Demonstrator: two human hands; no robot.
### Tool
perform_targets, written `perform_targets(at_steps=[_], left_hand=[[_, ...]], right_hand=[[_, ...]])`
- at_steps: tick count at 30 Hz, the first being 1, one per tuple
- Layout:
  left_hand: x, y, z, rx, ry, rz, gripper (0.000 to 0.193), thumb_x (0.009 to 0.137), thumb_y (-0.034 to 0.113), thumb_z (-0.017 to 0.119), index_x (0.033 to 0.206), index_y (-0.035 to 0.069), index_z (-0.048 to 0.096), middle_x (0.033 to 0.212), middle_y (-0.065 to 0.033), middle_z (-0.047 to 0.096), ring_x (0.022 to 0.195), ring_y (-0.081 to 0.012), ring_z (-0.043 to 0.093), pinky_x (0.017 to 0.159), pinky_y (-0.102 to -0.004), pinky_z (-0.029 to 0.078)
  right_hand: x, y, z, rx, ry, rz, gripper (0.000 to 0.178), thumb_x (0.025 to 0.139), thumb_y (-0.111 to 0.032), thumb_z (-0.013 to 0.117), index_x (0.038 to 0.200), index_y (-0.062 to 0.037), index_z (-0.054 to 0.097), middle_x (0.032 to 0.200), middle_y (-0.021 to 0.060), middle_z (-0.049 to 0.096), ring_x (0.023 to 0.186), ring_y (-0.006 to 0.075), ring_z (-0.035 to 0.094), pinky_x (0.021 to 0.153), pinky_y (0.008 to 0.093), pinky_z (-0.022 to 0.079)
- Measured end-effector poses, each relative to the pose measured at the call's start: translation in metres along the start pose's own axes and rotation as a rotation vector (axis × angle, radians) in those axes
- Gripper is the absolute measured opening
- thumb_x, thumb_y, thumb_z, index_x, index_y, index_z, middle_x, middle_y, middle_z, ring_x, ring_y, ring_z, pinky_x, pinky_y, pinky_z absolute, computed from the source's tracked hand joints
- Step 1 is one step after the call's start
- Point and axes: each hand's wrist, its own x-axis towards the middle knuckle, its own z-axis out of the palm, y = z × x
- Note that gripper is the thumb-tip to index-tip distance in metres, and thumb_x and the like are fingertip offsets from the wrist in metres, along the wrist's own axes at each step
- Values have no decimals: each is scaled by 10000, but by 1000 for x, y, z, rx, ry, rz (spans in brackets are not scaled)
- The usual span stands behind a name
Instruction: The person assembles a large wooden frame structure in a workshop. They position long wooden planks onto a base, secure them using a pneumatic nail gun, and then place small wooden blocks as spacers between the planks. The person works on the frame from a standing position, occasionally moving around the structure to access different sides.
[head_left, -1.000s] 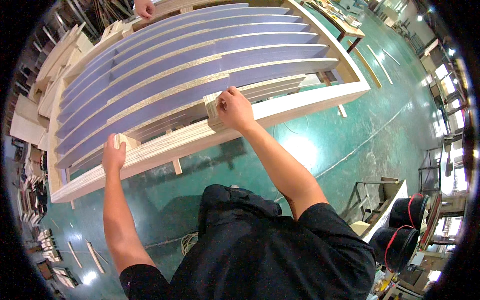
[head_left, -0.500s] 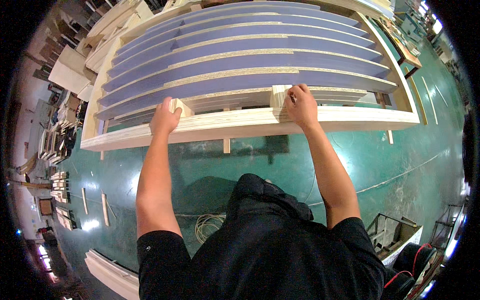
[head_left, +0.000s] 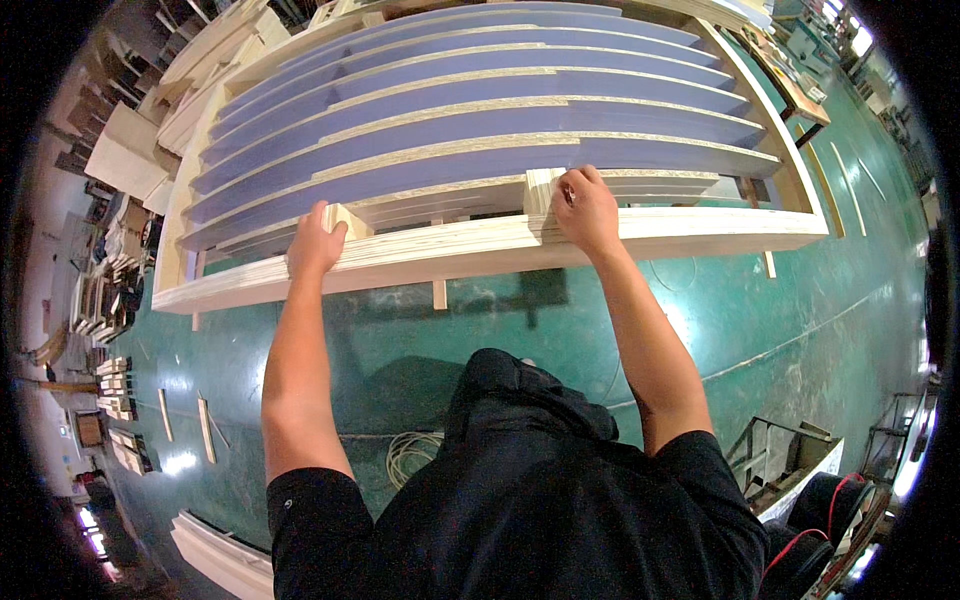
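A large wooden frame (head_left: 460, 255) stands before me, with several long boards (head_left: 450, 118) on edge across it, their sides bluish and their top edges pale. At its near rail, my left hand (head_left: 314, 243) is closed around a short wooden block (head_left: 346, 222), the thumb on the right side. Further right, the curled fingers of my right hand (head_left: 588, 210) grip the side of a second, laminated wooden block (head_left: 541, 192). Both blocks sit against the inner side of the near rail. The far fingers of my left hand are partly hidden.
Wooden pieces (head_left: 125, 150) are stacked at the far left. A workbench (head_left: 790, 85) stands at the far right. Coiled hose (head_left: 410, 455) lies on the green floor near my legs. At lower right is a crate (head_left: 790, 470), and pale planks (head_left: 215, 550) lie at lower left.
The whole view has shifted slightly, so the frame appears a little further left. Both hands keep their places on the blocks.
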Motion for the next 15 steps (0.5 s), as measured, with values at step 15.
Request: perform_targets(at_steps=[15], left_hand=[[3, -6, 6, -17, 31, 27, 663, 888, 467, 633, 1498, 251, 492, 1443, -145, 575, 1274, -392, 600, 1026, -533, 495]], right_hand=[[0, 3, 2, 7, -32, 15, 128, 850, -190, 714, 926, -91, 683, 989, 134, 627, 929, 389, 651, 801, 491, 541]])
